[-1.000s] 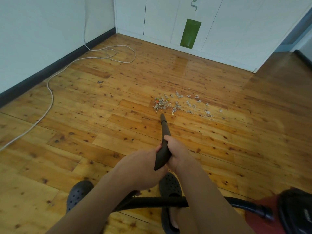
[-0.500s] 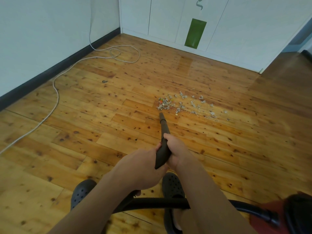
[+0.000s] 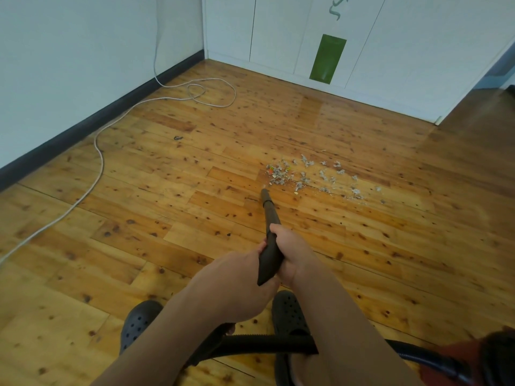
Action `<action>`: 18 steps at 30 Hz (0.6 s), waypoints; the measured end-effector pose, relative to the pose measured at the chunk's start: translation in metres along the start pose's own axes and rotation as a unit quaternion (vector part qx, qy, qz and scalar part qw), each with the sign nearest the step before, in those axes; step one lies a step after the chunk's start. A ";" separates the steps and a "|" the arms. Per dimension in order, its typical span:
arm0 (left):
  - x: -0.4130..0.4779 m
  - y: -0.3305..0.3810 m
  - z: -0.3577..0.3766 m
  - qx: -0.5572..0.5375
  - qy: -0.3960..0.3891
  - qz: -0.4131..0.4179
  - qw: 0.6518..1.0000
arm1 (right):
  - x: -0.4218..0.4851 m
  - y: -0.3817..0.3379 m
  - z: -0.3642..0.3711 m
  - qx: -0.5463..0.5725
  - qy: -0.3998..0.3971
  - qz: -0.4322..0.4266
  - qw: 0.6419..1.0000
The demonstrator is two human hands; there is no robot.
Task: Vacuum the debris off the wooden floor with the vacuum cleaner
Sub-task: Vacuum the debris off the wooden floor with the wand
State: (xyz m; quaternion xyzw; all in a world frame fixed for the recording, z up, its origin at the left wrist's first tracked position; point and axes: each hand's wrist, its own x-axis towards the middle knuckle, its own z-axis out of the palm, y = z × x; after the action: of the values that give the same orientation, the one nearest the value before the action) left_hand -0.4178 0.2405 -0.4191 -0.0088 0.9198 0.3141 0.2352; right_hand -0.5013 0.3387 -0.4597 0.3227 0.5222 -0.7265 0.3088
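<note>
Head view, hands: your left hand [image 3: 237, 282] wraps the back end of the nozzle [image 3: 269, 218] and your right hand [image 3: 292, 252] grips it just ahead, both closed round it
Debris [image 3: 306, 176]: a loose scatter on the floor [image 3: 139, 246], just past the nozzle tip at 1 o'clock, spreading toward 3 o'clock
Scatter risk: push the tip in fast and you will likely shove the light bits outward instead of lifting them
Hose [image 3: 264, 344]: it crosses by your shoes [image 3: 139, 321] at 6 o'clock; step forward and you may trip or yank the vacuum cleaner [image 3: 496, 355]
Cord [image 3: 100, 157]: loops at 10 o'clock, well apart, a snag only if you sweep left
</note>
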 end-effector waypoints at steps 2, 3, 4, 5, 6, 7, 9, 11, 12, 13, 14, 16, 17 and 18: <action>0.001 0.000 -0.001 -0.013 0.002 -0.004 1.000 | 0.002 -0.002 0.002 -0.001 0.001 -0.001 1.000; 0.002 0.000 -0.001 -0.013 0.006 -0.007 1.000 | 0.003 -0.003 0.003 -0.001 0.000 0.001 1.000; 0.003 -0.001 -0.002 -0.010 0.010 -0.011 1.000 | 0.004 -0.004 0.005 0.000 -0.001 0.002 1.000; 0.005 -0.003 -0.002 -0.008 0.014 -0.016 1.000 | 0.006 -0.004 0.006 -0.002 -0.001 0.002 1.000; 0.006 -0.005 -0.003 -0.009 0.017 -0.020 1.000 | 0.008 -0.005 0.008 -0.007 0.000 0.000 1.000; 0.007 -0.007 -0.004 -0.013 0.018 -0.023 0.999 | 0.010 -0.005 0.011 -0.015 0.001 -0.003 1.000; 0.009 -0.010 -0.007 -0.023 0.017 -0.027 0.999 | 0.012 -0.006 0.015 -0.027 0.002 -0.003 1.000; 0.012 -0.012 -0.011 -0.024 0.024 -0.023 0.999 | 0.015 -0.009 0.019 -0.025 0.000 -0.002 1.000; 0.014 -0.013 -0.012 -0.020 0.031 -0.020 0.999 | 0.016 -0.011 0.021 -0.029 -0.002 -0.004 1.000; 0.016 -0.014 -0.014 -0.016 0.038 -0.019 0.999 | 0.018 -0.012 0.023 -0.037 -0.003 -0.007 0.999; 0.017 -0.014 -0.015 -0.014 0.043 -0.019 0.999 | 0.019 -0.013 0.024 -0.045 -0.002 -0.010 0.999; 0.020 -0.014 -0.016 -0.011 0.045 -0.019 0.999 | 0.021 -0.016 0.026 -0.054 -0.004 -0.013 0.998; 0.022 -0.014 -0.017 -0.015 0.044 -0.020 0.999 | 0.022 -0.018 0.026 -0.054 -0.007 -0.013 0.998; 0.024 -0.013 -0.018 -0.021 0.042 -0.020 0.999 | 0.024 -0.020 0.027 -0.053 -0.011 -0.013 0.998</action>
State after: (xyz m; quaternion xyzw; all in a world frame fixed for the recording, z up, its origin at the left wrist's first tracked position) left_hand -0.4445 0.2223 -0.4244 -0.0454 0.9218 0.3277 0.2021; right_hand -0.5353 0.3159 -0.4605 0.2907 0.5611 -0.7051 0.3217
